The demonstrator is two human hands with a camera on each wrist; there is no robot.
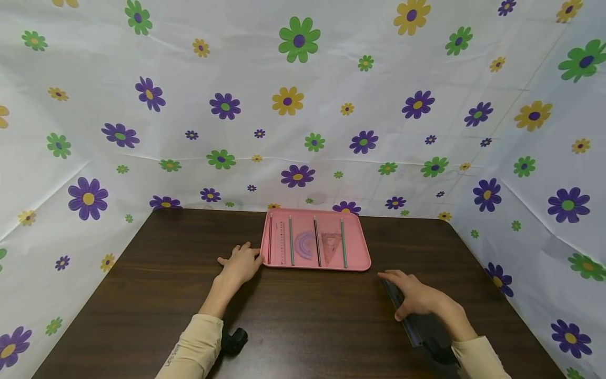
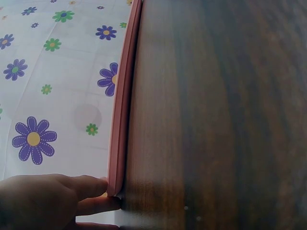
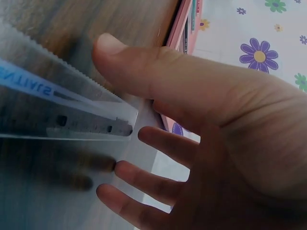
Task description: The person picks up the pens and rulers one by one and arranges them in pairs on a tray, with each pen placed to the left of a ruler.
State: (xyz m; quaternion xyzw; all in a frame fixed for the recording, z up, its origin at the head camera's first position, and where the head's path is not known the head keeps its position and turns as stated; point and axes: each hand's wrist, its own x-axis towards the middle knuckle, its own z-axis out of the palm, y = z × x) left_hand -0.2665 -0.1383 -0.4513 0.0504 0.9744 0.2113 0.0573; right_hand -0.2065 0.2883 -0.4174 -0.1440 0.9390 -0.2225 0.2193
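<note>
My left hand (image 1: 240,265) rests at the front left corner of a pink tray (image 1: 356,239), fingers straight. In the left wrist view, its fingertips are right at the tray's end. On the tray lie a clear ruler (image 1: 282,242), a purple-tinted protractor (image 1: 300,245), a pinkish set square (image 1: 330,243) and several pencils (image 1: 291,242). To the tray's right, my right hand (image 1: 418,295) hovers with parted fingers over a clear plastic pouch (image 1: 411,329). The right wrist view shows the pouch's serrated edge and blue strip with mirrored lettering, between thumb and fingers.
A dark wooden table (image 1: 303,326) lies under everything. White cloth (image 1: 255,68) printed with flowers hangs behind the table and along its sides. The tray's far edge is close to this cloth. A black wrist device (image 1: 234,341) sits beside my left sleeve.
</note>
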